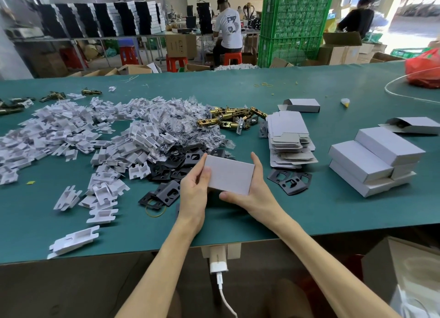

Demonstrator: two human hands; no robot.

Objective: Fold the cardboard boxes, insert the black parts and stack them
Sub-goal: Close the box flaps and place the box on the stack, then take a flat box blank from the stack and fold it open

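A small grey cardboard box (229, 175), folded shut, is held above the green table (309, 210) between both hands. My left hand (194, 184) grips its left end, thumb on the top face. My right hand (252, 189) grips the right end, thumb under the near edge. Black metal plates (289, 180) lie just right of my hands, and more black plates (164, 195) lie to the left. A stack of flat unfolded boxes (289, 144) sits behind. Several finished boxes (373, 163) are stacked at the right.
A large heap of white cardboard inserts (78, 136) and bagged parts covers the left of the table. Brass latches (231, 119) lie in the middle. Two open boxes (302, 105) (414, 125) lie farther back. A red bag (423, 70) sits far right. People work beyond the table.
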